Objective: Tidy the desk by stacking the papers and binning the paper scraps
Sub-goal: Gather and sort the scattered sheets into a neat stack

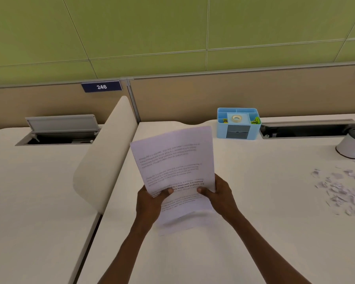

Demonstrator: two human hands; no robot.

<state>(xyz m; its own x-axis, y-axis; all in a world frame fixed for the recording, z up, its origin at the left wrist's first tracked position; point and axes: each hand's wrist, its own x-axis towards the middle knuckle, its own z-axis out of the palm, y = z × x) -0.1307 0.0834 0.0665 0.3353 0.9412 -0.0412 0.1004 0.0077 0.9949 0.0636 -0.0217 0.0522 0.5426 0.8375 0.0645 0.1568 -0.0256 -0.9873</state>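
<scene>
A: We've got the papers [173, 158] up off the desk [254, 201], held between both hands in the middle of the view, with the top edge tipped away toward the far partition.

B: And the grip? Our left hand [150, 203] pinches the lower left corner, thumb lying across the printed face, fingers tucked behind.

A: Same on the other side. The right hand [218, 194] clamps the lower right edge, thumb on top of the text, the rest of the fingers behind the sheets.

B: Both forearms run up from the near edge and angle in toward each other, wrists close together under the sheets.

A: More printed paper shows just below the thumbs, slightly offset from the top sheets. Whether it lies on the desk, we can't tell.

B: Off to the right, the scraps [340, 187] lie scattered on the desk, well apart from our hands. The bin [351, 144] stands just beyond them at the far right.

A: And a blue organizer [238, 124] sits at the far edge.
</scene>
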